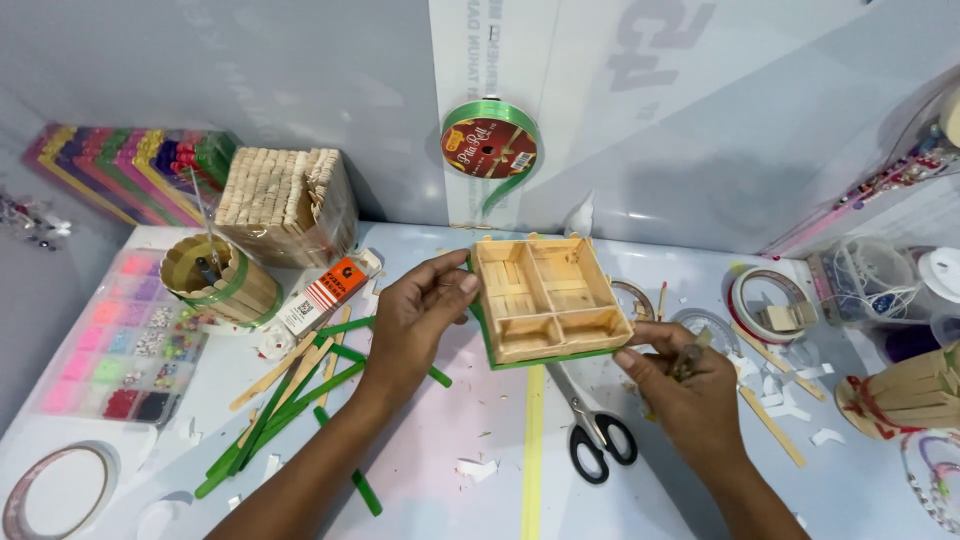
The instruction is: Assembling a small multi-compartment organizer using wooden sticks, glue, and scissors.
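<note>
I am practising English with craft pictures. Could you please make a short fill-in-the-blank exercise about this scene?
1. Both hands hold a small wooden tray divided into ____ compartments.
2. The tray sits on a base coloured ____.
3. On the table, below the tray, lie black-handled ____.
4. The ribbon roll on the wall is ____.

Missing words: four; green; scissors; green

Small orange and white box (322,292) lying flat on the table, just right of the round stick cup, with a black square code on its white end. Round red label (489,148) with gold edging on the face of a green ribbon spool, up against the back wall. Tall white panel (600,90) with large pale grey mirrored lettering behind that spool. Clear wrapped block of wooden sticks (285,205) at the back left.
</note>
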